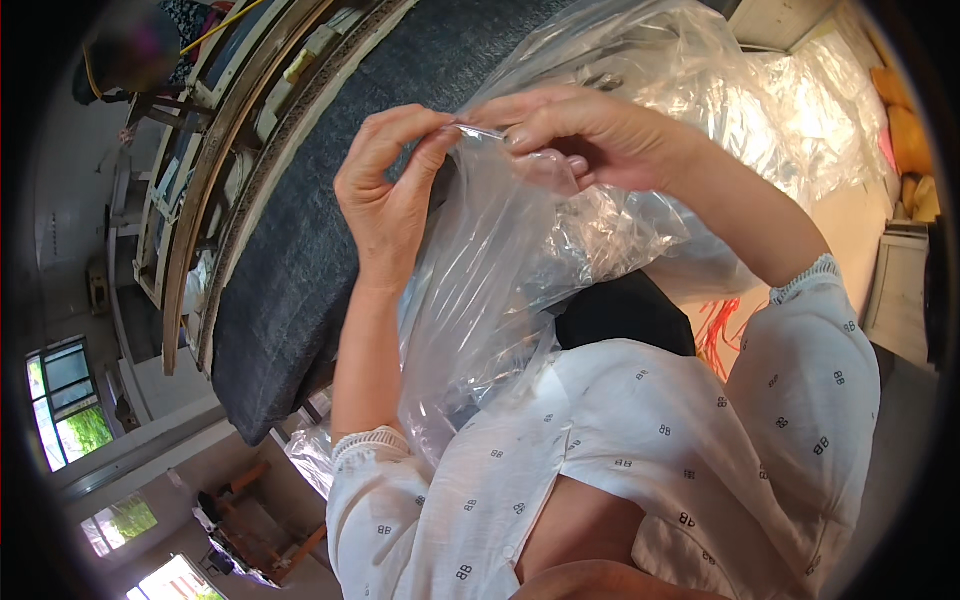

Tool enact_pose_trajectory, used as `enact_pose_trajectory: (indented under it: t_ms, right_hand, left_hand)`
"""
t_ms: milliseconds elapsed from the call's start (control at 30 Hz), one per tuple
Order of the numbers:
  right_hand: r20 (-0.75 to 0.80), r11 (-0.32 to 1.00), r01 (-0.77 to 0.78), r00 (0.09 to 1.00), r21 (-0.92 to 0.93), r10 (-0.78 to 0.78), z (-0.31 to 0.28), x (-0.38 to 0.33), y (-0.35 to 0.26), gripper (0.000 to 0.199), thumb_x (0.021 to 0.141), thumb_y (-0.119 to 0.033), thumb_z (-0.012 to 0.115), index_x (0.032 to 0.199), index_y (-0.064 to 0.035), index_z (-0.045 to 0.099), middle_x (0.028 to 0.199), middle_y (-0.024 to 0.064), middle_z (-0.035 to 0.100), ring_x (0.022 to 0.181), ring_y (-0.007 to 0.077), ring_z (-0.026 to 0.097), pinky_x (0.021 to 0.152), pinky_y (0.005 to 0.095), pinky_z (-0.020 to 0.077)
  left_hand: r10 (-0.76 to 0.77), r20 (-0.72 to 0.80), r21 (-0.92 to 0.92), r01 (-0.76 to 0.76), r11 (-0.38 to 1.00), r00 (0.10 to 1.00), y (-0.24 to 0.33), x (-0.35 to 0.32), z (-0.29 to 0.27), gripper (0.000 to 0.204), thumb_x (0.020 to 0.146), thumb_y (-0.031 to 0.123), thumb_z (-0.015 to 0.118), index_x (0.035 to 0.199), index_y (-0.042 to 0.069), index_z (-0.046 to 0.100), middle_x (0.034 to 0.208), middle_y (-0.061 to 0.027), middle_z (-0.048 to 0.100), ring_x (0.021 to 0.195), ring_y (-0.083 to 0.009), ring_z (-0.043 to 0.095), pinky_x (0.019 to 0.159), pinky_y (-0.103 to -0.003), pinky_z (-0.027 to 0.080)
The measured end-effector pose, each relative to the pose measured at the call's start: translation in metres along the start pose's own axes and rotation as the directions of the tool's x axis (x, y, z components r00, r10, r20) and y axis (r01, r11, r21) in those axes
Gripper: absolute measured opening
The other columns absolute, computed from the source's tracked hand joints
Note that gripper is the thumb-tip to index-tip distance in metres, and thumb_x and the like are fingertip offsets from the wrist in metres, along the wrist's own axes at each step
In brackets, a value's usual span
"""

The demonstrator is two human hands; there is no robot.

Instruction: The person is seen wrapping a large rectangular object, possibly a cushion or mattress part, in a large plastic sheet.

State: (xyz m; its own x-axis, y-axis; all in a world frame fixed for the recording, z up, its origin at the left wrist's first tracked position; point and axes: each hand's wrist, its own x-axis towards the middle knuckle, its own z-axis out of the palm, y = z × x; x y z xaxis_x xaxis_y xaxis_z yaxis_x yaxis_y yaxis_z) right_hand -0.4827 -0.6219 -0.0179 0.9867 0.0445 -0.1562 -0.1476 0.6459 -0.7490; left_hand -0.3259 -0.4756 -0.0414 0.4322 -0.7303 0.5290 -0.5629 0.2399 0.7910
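Clear plastic film (455,270) hangs down from between my two hands and falls in long folds over my lap. My left hand (392,175) pinches the film's upper edge between thumb and forefinger. To the right, my right hand (590,135) grips the same edge, with part of the film over its curled fingers. The short stretch of edge between the hands looks drawn tight. Whether the film is a bag or a loose sheet I cannot tell.
A dark grey fleecy cloth (310,230) covers a long surface at the left, beside wooden rails (215,130). More crumpled clear plastic (820,110) lies at the back right. Red strings (718,335) lie near my right elbow. Another person (140,50) is at the far left.
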Motion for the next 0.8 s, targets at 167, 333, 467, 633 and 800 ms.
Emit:
enact_pose_trajectory:
  t_ms: [167, 333, 467, 633, 800]
  right_hand:
    - [0.128, 0.274, 0.271, 0.887, -0.923, -0.444, -0.008, 0.011, -0.06, 0.028, 0.087, -0.03, 0.052, 0.101, -0.0068, 0.059, 0.076, 0.0067, 0.05, 0.069, 0.0187, 0.045, 0.062, 0.0292, 0.0344]
    - [0.357, 0.089, 0.454, 0.794, -0.886, -0.493, -0.027, 0.057, -0.026, 0.024, 0.087, -0.029, 0.053, 0.092, -0.0062, 0.059, 0.058, -0.0022, 0.044, 0.051, 0.0085, 0.043, 0.048, 0.024, 0.036]
    - [0.266, 0.257, 0.384, 0.879, -0.887, -0.396, 0.007, 0.034, 0.012, 0.021, 0.087, -0.028, 0.054, 0.083, -0.0076, 0.055, 0.057, 0.002, 0.048, 0.056, 0.0148, 0.049, 0.054, 0.0318, 0.0399]
    - [0.11, -0.333, 0.16, 0.98, -0.929, 0.165, -0.092, -0.039, 0.068, 0.026, 0.074, -0.034, 0.062, 0.069, -0.0089, 0.061, 0.068, 0.0108, 0.06, 0.066, 0.0309, 0.058, 0.059, 0.0419, 0.0438]
    - [-0.742, -0.891, -0.099, 0.598, -0.442, 0.301, -0.281, -0.19, 0.033, 0.012, 0.065, -0.019, 0.063, 0.072, -0.0119, 0.07, 0.073, 0.0088, 0.066, 0.075, 0.0261, 0.064, 0.065, 0.0387, 0.049]
  left_hand:
    - [-0.235, -0.101, -0.563, 0.139, 0.815, 0.967, -0.006, -0.007, 0.015, 0.008, 0.091, 0.007, 0.053, 0.1, 0.007, 0.052, 0.094, -0.0051, 0.059, 0.085, -0.0134, 0.057, 0.077, -0.027, 0.047]
    - [-0.539, -0.367, -0.692, 0.165, 0.703, 0.759, 0.001, -0.022, 0.01, 0.02, 0.088, 0.013, 0.058, 0.106, 0.008, 0.05, 0.091, -0.0032, 0.055, 0.078, -0.0106, 0.053, 0.066, -0.023, 0.046]
    - [-0.494, -0.58, -0.459, 0.242, 0.855, 0.648, -0.007, -0.04, -0.038, 0.018, 0.087, 0.017, 0.056, 0.102, 0.009, 0.053, 0.082, -0.0018, 0.05, 0.068, -0.0097, 0.05, 0.058, -0.023, 0.045]
    - [-0.192, -0.719, 0.095, 0.368, 0.925, 0.668, -0.042, -0.11, -0.199, 0.014, 0.089, 0.013, 0.052, 0.1, 0.005, 0.055, 0.093, -0.0076, 0.057, 0.079, -0.0146, 0.053, 0.068, -0.028, 0.046]
    - [0.236, -0.677, 0.7, 0.512, 0.498, 0.697, -0.044, -0.214, -0.369, 0.018, 0.093, 0.01, 0.045, 0.103, -0.002, 0.053, 0.096, -0.015, 0.057, 0.089, -0.0241, 0.056, 0.083, -0.034, 0.044]
